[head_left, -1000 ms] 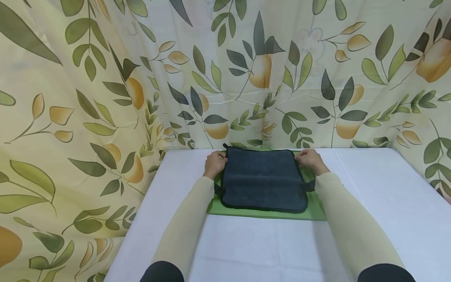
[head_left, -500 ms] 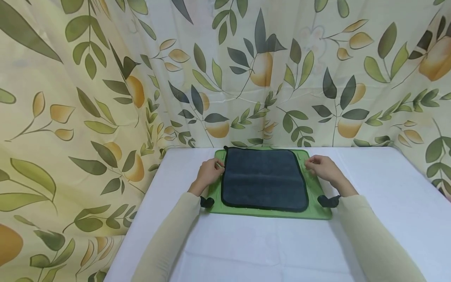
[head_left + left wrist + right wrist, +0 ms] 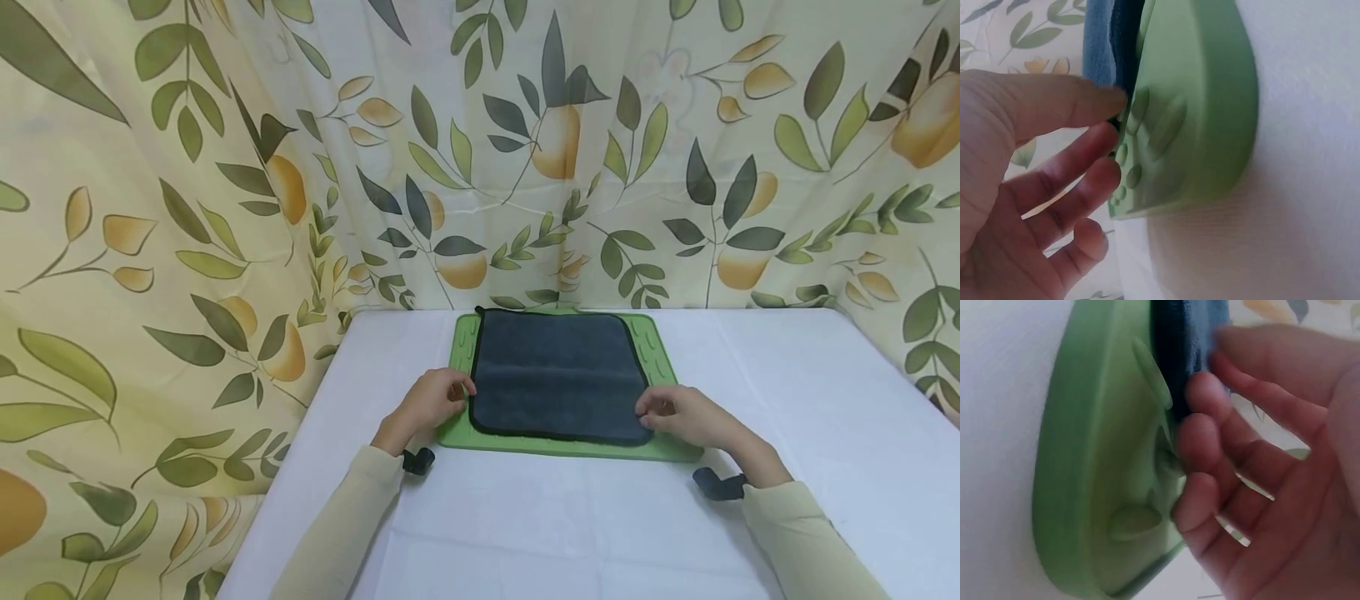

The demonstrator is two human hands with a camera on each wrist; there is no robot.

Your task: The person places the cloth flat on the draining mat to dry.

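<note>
A dark blue-grey cloth [image 3: 558, 379] with a black bound edge and a small loop at its far left corner lies flat on a green board [image 3: 446, 433]. Raised oval bumps stand on the board's border. My left hand [image 3: 431, 400] is at the cloth's left edge; in the left wrist view its thumb and index finger pinch that edge, the other fingers loosely curled. At the cloth's right edge, toward the near corner, is my right hand [image 3: 686, 415]. Its fingers curl loosely by the edge, with thumb and index tips blurred in the right wrist view; I cannot tell whether they grip it.
The board rests on a table with a white cover [image 3: 525, 517], near its far edge. A curtain [image 3: 480, 167] printed with leaves and fruit hangs behind the table and along its left side. A dark wrist camera [image 3: 418, 461] sits on each wrist.
Both hands let go of the cloth's far corners, moved outward, then came toward me along its sides to the edges again. Cloth and board stay in place.
</note>
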